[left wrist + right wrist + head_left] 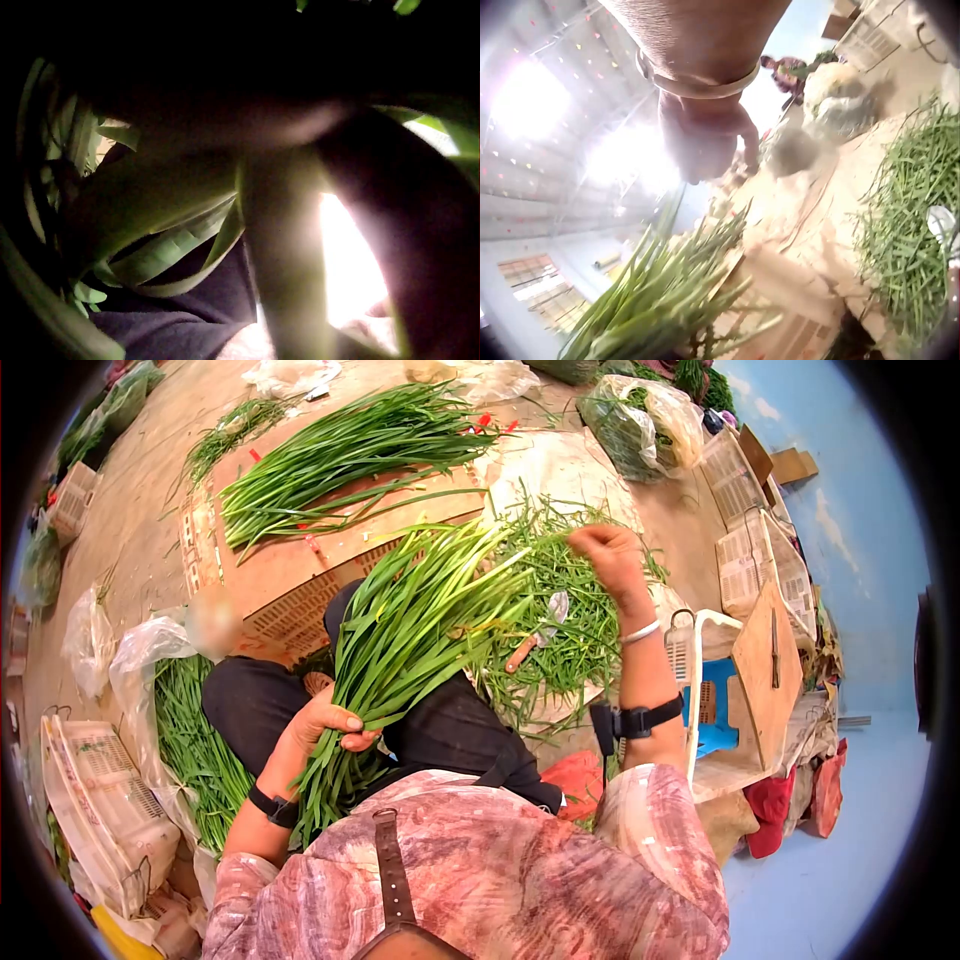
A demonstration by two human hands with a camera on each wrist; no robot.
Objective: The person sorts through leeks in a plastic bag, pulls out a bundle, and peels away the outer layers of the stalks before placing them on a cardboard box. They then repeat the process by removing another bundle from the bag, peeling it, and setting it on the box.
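Observation:
My left hand (335,725) grips the lower part of a large bunch of long green leaves (415,610) above my lap, its thumb across them. The left wrist view is dark, with broad leaves (176,251) close to the camera. Raised to the right of the bunch, my right hand (610,560) has curled fingers, with thin green blades (548,546) at its fingertips. In the right wrist view, that hand (705,139) is above the bunch's tips (660,292). A knife (535,635) with a wooden handle lies on a heap of loose green pieces (575,660).
Another pile of long leaves (340,460) lies on cardboard (250,582) ahead. At left are a plastic bag of leaves (190,730) and a crate (105,800). On the right stand a white-framed stand (715,622) and crates (745,565). A filled clear bag (640,435) sits farther off.

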